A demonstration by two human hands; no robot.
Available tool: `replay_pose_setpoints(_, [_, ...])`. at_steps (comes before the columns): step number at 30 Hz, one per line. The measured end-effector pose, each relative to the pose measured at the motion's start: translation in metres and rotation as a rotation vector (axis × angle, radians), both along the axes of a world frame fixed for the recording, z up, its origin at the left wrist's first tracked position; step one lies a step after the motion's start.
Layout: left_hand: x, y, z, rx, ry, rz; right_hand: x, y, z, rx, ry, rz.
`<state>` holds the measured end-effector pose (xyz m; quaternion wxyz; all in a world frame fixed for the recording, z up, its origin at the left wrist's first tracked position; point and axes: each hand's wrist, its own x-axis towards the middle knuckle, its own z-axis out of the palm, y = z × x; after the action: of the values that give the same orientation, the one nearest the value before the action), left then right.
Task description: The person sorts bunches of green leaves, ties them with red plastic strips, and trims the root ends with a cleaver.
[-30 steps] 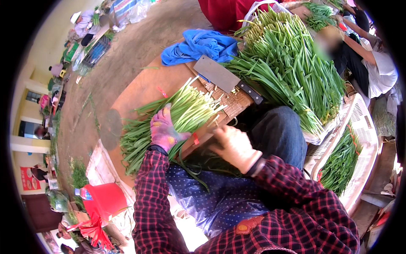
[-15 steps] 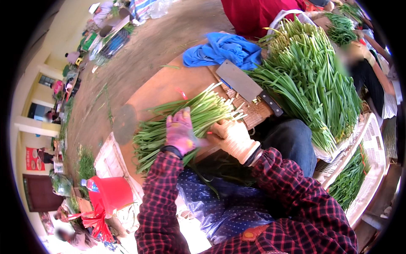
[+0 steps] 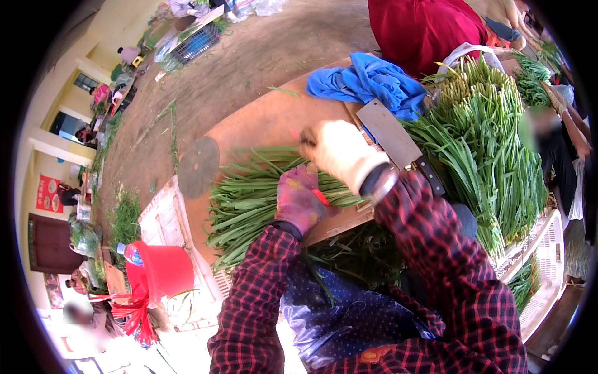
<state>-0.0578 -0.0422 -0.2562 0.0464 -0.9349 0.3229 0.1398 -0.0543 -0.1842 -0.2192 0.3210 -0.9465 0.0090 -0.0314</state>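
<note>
A bunch of garlic chives (image 3: 246, 202) lies on the brown board, green leaf ends to the left and paler stem ends to the right. My left hand (image 3: 298, 194), in a stained pink-purple glove, is closed over the middle of the bunch. A short red tie (image 3: 321, 198) shows beside its thumb. Just above the stems is my right hand (image 3: 339, 149), in a cream glove and blurred by motion. Its fingers are curled together; what they hold, if anything, cannot be made out. To its right a cleaver (image 3: 389, 133) with a black handle rests on the board.
A blue cloth (image 3: 367, 84) lies at the board's (image 3: 249, 128) far edge. A tall heap of chives (image 3: 483, 143) stands on the right, above a white plastic crate (image 3: 548, 274). At left is a red bucket (image 3: 163, 268) with red strips (image 3: 132, 315) hanging. Other people sit nearby.
My right hand has risen from beside the stems to above the bunch, moving away from my left hand. My left hand stays on the chives. The whole view has shifted somewhat.
</note>
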Motion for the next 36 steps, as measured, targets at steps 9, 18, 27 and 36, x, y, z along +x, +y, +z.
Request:
replay_pose_setpoints(9, [0.016, -0.01, -0.005, -0.066, 0.097, -0.031, 0.119, -0.002, -0.089, -0.357, 0.491, 0.162])
replay_pose_setpoints(18, [-0.007, 0.011, -0.037, -0.525, -0.297, -0.047, 0.014, -0.026, -0.032, -0.309, 0.05, 0.153])
replay_pose_setpoints(27, [-0.048, 0.016, -0.021, -0.262, -0.342, -0.1, -0.088, -0.008, -0.013, -0.245, -0.323, 0.174])
replay_pose_setpoints(36, [-0.025, -0.013, 0.008, 0.124, -0.151, -0.051, -0.069, -0.055, -0.01, 0.251, -0.178, -0.06])
